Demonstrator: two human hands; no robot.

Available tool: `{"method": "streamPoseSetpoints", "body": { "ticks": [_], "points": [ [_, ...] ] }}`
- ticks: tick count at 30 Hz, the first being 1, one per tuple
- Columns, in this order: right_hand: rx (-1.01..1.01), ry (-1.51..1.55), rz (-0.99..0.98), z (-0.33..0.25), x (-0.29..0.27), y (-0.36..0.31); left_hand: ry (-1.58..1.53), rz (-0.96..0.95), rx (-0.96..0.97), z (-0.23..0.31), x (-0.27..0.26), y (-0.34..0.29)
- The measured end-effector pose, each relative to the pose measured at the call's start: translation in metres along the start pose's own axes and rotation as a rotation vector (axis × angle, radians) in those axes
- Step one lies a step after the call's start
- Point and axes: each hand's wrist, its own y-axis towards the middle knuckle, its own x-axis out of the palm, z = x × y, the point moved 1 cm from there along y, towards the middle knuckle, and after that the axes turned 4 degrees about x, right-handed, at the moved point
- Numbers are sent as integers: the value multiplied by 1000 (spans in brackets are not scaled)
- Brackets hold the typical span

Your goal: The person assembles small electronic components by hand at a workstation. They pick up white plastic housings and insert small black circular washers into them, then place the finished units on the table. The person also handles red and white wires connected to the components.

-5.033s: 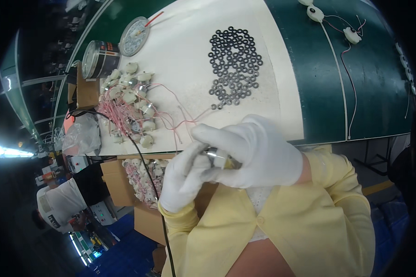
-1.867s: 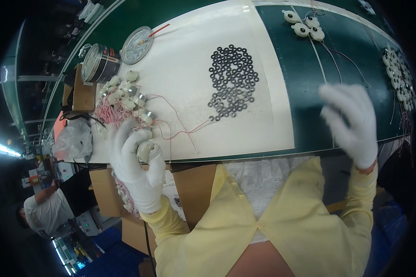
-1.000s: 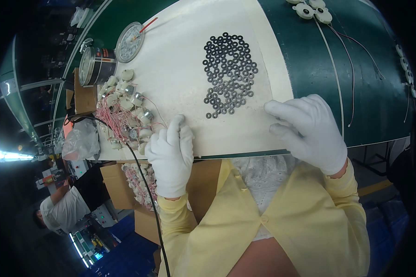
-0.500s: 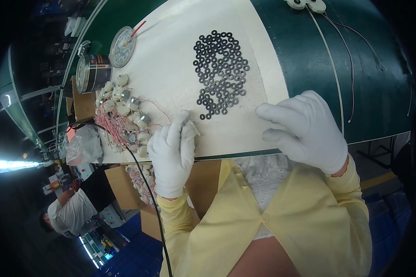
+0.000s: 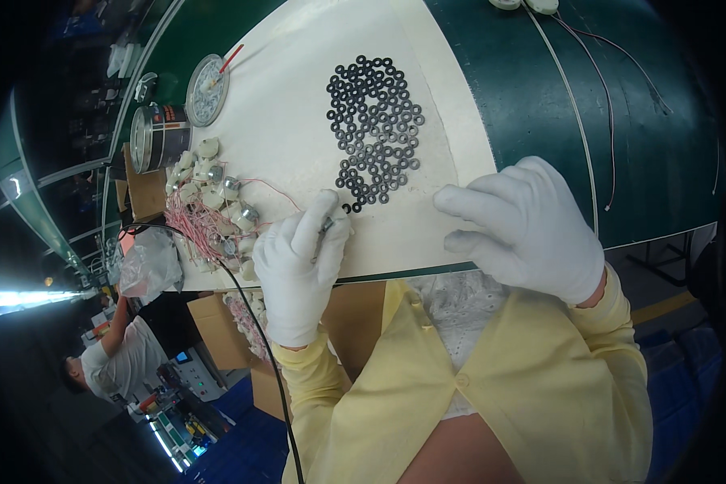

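Observation:
My white-gloved left hand (image 5: 297,266) is closed with thumb and fingers round a small part (image 5: 326,227); only a grey, metal-looking edge shows, and the glove hides the rest. My right hand (image 5: 532,230), gloved too, hovers over the table's right front with thumb and forefinger apart and nothing between them. Beyond the left hand lies a patch of small black rings (image 5: 371,121), flat on the white sheet. Left of that hand is a heap of small white-and-metal parts (image 5: 210,189) with pink wires (image 5: 192,224).
At the back left are a tin can (image 5: 160,137) and a round dish (image 5: 207,90) holding a red stick. A clear plastic bag (image 5: 149,264) hangs by the left edge. Cables (image 5: 577,105) cross the green surface. A cardboard box (image 5: 218,327) stands below; another person (image 5: 129,355) is farther left.
My left hand has turned slightly, exposing the grey edge of what it holds. My right hand has shifted a little left. The other person has raised an arm.

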Motion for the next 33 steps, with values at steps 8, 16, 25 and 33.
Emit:
{"method": "streamPoseSetpoints", "body": {
  "ticks": [8, 16, 25, 33],
  "points": [
    [-5, 23, 25, 1, 1, 2, 235, -121, 27, 16, -13, 18],
    [4, 38, 21, 0, 0, 3, 393, -227, 100, 22, -25, 12],
    [10, 28, 9, -1, -2, 4, 171, -393, -43, 10, -28, 18],
    [-9, 68, -49, -19, 8, 11, -430, 243, -218, -15, 14, -42]
  ]
}}
